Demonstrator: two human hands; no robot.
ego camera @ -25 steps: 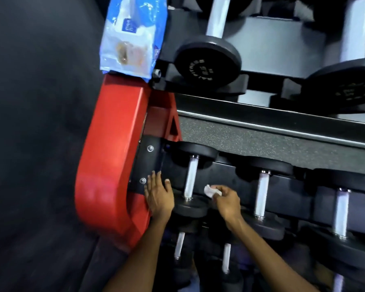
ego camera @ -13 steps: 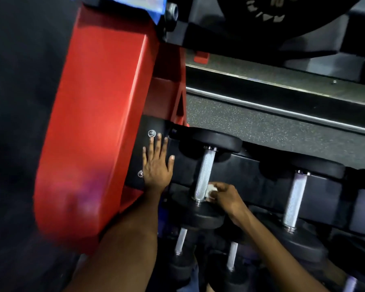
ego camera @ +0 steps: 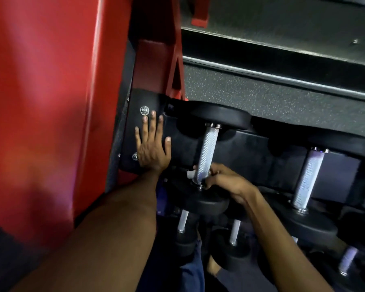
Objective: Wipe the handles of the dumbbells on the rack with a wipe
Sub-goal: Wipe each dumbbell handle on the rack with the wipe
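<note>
My left hand (ego camera: 151, 147) lies flat and open on the black rack (ego camera: 251, 152) while my right hand (ego camera: 223, 181) wraps the white wipe (ego camera: 190, 174) round the near end of the leftmost dumbbell handle (ego camera: 207, 150), so next I should rub toward the far end

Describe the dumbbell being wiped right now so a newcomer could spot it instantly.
Start at the big red upright of the rack. The dumbbell being wiped is the first one right of it. Unlike its neighbour, the right hand wraps a white wipe round its handle.
</note>
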